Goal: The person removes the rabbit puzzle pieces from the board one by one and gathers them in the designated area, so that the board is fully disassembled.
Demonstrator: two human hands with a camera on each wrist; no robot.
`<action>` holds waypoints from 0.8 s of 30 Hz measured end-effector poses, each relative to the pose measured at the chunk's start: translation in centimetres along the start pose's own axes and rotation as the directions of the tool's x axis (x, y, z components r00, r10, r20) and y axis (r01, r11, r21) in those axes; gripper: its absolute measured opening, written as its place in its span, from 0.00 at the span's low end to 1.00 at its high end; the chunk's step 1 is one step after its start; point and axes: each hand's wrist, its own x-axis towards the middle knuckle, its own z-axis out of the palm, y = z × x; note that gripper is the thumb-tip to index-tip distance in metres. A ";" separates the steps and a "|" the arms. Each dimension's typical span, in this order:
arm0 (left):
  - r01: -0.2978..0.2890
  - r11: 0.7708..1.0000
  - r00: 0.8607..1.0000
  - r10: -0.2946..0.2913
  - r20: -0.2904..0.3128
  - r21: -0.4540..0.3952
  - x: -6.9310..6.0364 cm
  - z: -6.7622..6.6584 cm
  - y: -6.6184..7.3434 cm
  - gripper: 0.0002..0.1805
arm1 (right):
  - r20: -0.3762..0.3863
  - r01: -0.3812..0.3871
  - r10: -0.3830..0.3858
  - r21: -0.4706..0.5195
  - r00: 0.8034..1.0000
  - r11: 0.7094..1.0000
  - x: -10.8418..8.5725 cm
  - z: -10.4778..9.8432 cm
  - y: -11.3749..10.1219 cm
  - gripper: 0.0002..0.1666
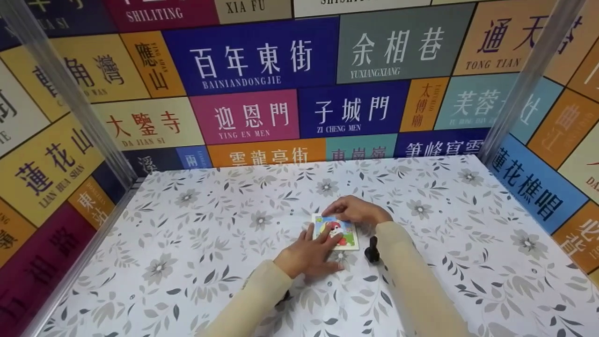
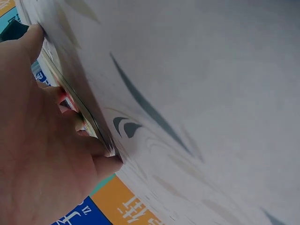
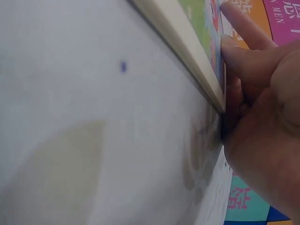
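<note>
A small, square picture board point(image 1: 352, 241) lies flat on the table, with a pale border and a bright cartoon figure on its face. My left hand point(image 1: 312, 255) rests on its left and lower part, fingers spread over the picture. The left wrist view shows that hand point(image 2: 51, 126) with fingertips along the board's edges. At the upper right corner, my right hand point(image 1: 358, 210) grips the board's edge with bent fingers. Close up in the right wrist view, the right hand point(image 3: 262, 89) has its thumb against the picture face point(image 3: 197, 18); its lower fingers are partly hidden.
The table point(image 1: 224, 248) wears a white cloth with grey flowers and leaves. A small black object point(image 1: 372, 251) sits beside the right wrist. Behind stands a wall of coloured signs point(image 1: 252, 117), with clear upright edges point(image 1: 519, 89) at both sides.
</note>
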 end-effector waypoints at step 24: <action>0.070 0.996 0.996 -0.067 0.051 -0.060 0.4 -0.6 0.2 0.43 | 0.069 0.028 -0.027 -0.021 0.997 0.999 0.3 -0.1 -0.7 0.29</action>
